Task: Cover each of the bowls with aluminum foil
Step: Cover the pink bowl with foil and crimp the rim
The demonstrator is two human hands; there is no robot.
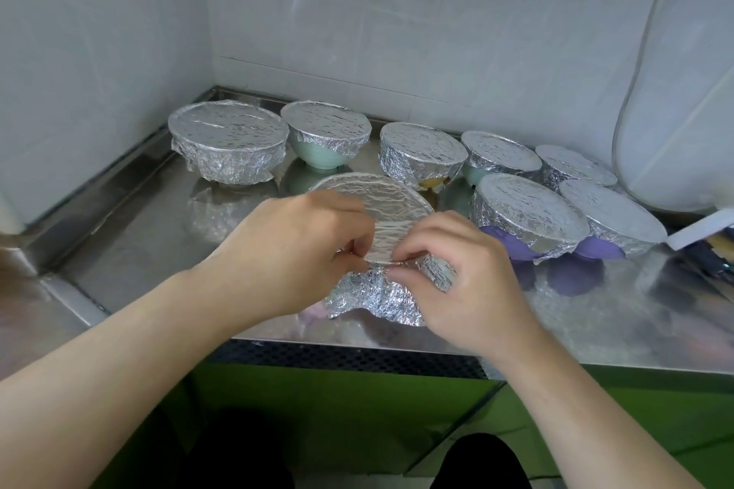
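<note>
On the steel counter (131, 234), near its front edge, sits the bowl (387, 302) now being covered; foil (369, 195) is stretched flat over its top and hangs crumpled down the near side. Behind it, toward the wall, seven wrapped bowls (228, 139) stand in a loose row running right, some close together. The step in hand looks like sealing the last bowl's rim. Both hands meet at the bowl's near rim: the left hand (302, 242) pinches the foil edge, and the right hand (460, 274) pinches it just beside, fingers curled. Next, I judge, the loose skirt needs pressing down against the bowl's wall all around. Left of the bowl the counter is open; right of it, two purple bowls (528, 214) crowd close, and the counter's front edge lies just below the skirt.
</note>
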